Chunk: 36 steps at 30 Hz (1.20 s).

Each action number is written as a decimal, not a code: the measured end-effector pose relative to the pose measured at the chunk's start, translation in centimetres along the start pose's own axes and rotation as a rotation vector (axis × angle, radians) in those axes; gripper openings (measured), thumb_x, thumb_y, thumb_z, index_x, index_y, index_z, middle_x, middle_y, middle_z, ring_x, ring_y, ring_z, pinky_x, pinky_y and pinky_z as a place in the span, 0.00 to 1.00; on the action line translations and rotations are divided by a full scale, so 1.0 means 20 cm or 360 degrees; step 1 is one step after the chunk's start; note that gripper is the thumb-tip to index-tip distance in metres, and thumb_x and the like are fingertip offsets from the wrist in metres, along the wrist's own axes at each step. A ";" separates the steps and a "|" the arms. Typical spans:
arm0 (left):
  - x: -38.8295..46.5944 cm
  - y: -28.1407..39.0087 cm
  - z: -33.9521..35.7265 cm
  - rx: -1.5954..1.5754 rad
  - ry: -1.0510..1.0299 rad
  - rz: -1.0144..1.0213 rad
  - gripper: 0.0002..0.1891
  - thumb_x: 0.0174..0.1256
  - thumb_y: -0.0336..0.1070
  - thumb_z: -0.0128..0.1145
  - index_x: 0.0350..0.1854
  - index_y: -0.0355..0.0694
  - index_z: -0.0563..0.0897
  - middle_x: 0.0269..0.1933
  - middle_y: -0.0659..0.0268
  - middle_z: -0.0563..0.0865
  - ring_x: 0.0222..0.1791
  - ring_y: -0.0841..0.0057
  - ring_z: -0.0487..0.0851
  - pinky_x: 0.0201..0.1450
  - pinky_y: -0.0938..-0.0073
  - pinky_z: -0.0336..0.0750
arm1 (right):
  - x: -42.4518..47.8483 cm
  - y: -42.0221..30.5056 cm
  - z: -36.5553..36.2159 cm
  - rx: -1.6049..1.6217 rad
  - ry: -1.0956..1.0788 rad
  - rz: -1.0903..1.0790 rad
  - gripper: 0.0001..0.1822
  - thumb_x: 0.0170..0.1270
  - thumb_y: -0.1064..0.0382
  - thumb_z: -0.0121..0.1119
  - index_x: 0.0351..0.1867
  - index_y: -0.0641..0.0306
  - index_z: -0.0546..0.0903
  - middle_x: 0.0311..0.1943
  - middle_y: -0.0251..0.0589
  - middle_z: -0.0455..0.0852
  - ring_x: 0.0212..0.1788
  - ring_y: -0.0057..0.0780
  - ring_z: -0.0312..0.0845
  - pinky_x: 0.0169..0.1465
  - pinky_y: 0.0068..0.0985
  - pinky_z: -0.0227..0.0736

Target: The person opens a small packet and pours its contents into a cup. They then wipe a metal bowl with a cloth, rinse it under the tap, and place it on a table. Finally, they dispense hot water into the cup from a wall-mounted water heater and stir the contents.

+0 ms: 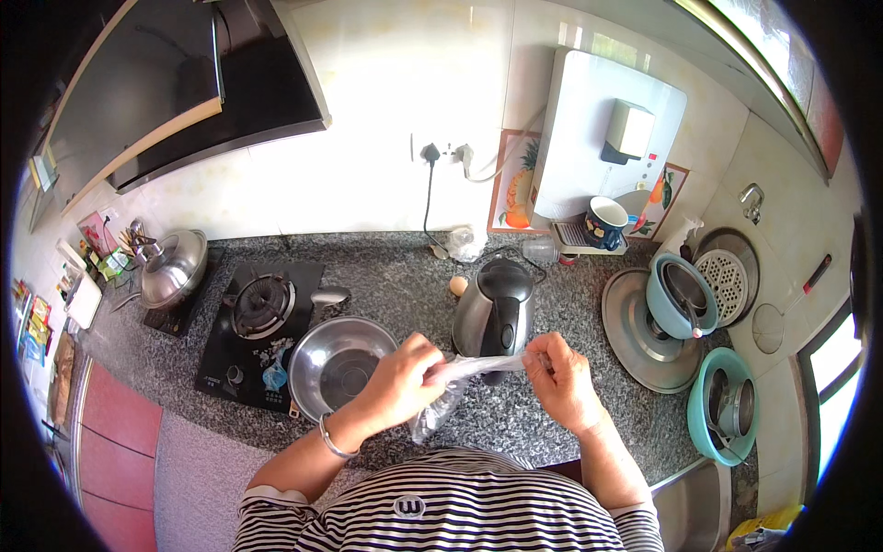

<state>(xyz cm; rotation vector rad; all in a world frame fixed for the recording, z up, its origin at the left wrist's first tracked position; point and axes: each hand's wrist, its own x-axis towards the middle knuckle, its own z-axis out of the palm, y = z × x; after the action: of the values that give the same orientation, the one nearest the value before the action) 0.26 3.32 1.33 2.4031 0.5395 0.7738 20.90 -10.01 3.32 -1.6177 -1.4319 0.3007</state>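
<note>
A clear plastic bag [441, 407] is stretched between both hands over the front of the granite counter. My left hand [412, 376] grips its bunched part, and the loose bag hangs below. My right hand [557, 376] pinches the twisted end. Just left of my left hand is a wide stainless steel bowl [343, 366]. Behind the hands stands a steel electric kettle [495, 307] with a black lid and handle. An egg [457, 286] lies beside the kettle. Whatever the bag holds cannot be made out.
A black gas hob [262, 338] with a metal spoon [330, 296] is at left, a lidded steel wok [172, 272] beyond. At right are a large metal lid [648, 366], turquoise bowls [700, 428] and a sink [693, 507]. A mug [606, 224] stands under the wall-mounted dispenser [607, 131].
</note>
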 end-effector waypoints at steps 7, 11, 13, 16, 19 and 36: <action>0.08 -0.14 0.04 -0.0478 0.0039 -0.0383 0.06 0.55 0.26 0.64 0.31 0.33 0.78 0.34 0.67 0.75 0.30 0.81 0.78 0.33 0.80 0.75 | -0.01 0.02 0.02 0.0463 -0.0156 0.0224 0.05 0.69 0.67 0.54 0.38 0.66 0.74 0.22 0.31 0.78 0.21 0.14 0.73 0.24 0.16 0.68; 0.12 -0.17 0.11 -0.0288 0.0516 -0.0209 0.05 0.55 0.21 0.62 0.31 0.33 0.78 0.36 0.66 0.76 0.29 0.80 0.79 0.33 0.80 0.75 | -0.05 0.00 0.06 0.1379 -0.0382 0.0679 0.06 0.70 0.64 0.54 0.39 0.64 0.75 0.26 0.34 0.80 0.25 0.19 0.76 0.28 0.18 0.72; 0.15 -0.16 0.14 -0.0430 0.0667 -0.0114 0.06 0.57 0.19 0.60 0.34 0.32 0.77 0.37 0.66 0.76 0.32 0.79 0.80 0.36 0.80 0.77 | -0.07 0.01 0.11 0.1774 -0.0537 0.0905 0.06 0.70 0.63 0.55 0.40 0.63 0.75 0.28 0.35 0.80 0.24 0.20 0.75 0.28 0.18 0.71; 0.18 -0.07 0.15 -0.1082 0.0710 -0.0061 0.06 0.61 0.19 0.57 0.37 0.33 0.76 0.38 0.67 0.75 0.38 0.78 0.82 0.44 0.78 0.80 | -0.09 0.08 0.21 0.2114 -0.0828 0.1073 0.06 0.69 0.64 0.56 0.38 0.63 0.75 0.28 0.35 0.81 0.25 0.21 0.75 0.29 0.19 0.71; 0.16 0.10 0.13 -0.1657 0.0231 -0.0070 0.04 0.61 0.21 0.58 0.36 0.33 0.77 0.42 0.66 0.74 0.40 0.78 0.82 0.45 0.79 0.79 | -0.07 0.21 0.26 0.2202 -0.0901 0.0986 0.13 0.63 0.62 0.63 0.44 0.65 0.77 0.30 0.36 0.82 0.28 0.23 0.78 0.32 0.20 0.74; -0.01 0.07 0.11 -0.0521 -0.0031 0.0121 0.06 0.55 0.26 0.65 0.31 0.37 0.79 0.34 0.68 0.75 0.29 0.81 0.76 0.30 0.80 0.71 | 0.13 0.04 -0.01 0.0408 -0.0669 -0.0262 0.06 0.57 0.68 0.66 0.35 0.64 0.83 0.30 0.34 0.81 0.34 0.26 0.78 0.38 0.23 0.72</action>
<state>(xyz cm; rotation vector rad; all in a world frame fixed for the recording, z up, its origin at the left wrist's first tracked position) 1.90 1.29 0.62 2.1345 0.2884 0.8020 22.37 -7.75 3.75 -1.2648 -1.7475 0.7301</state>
